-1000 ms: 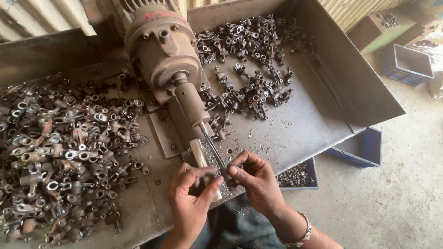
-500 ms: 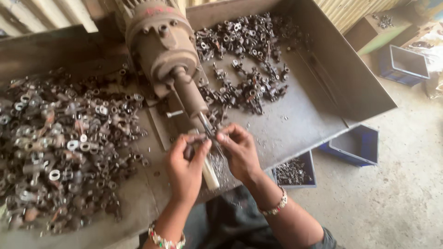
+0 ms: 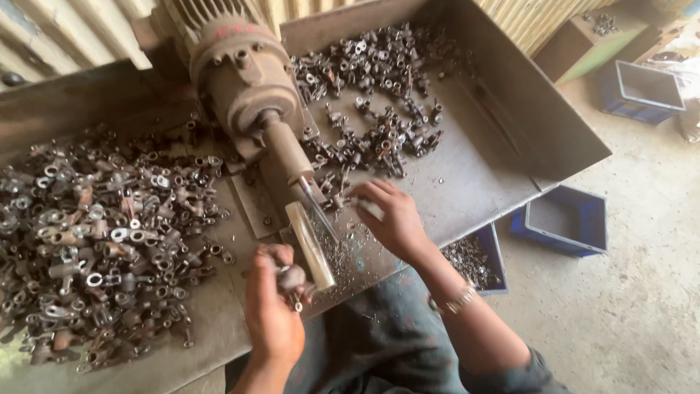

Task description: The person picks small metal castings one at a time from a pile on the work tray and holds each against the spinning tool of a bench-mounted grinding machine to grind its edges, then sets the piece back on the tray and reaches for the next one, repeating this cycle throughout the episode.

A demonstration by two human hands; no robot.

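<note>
Below the motor (image 3: pixel 248 87), by its spindle (image 3: pixel 319 208), the left hand (image 3: pixel 273 306) is curled tight around a small metal part (image 3: pixel 293 279), just beside the pale rest (image 3: pixel 311 244). The right hand (image 3: pixel 390 215) reaches over the tray (image 3: pixel 474 168), fingers bent on a small pale piece (image 3: pixel 368 209), near the dark parts (image 3: pixel 379 138). A larger heap (image 3: pixel 95 241) lies left.

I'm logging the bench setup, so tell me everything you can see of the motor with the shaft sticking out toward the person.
The motor is a round, rusty brown metal housing with bolt holes on its face, mounted at the back of the metal tray between two heaps of small metal parts. A thick shaft juts from it toward the person and narrows to a thin bit. A pale bar lies beside the tip. Neither hand touches the housing; whether it is spinning cannot be told.
</note>
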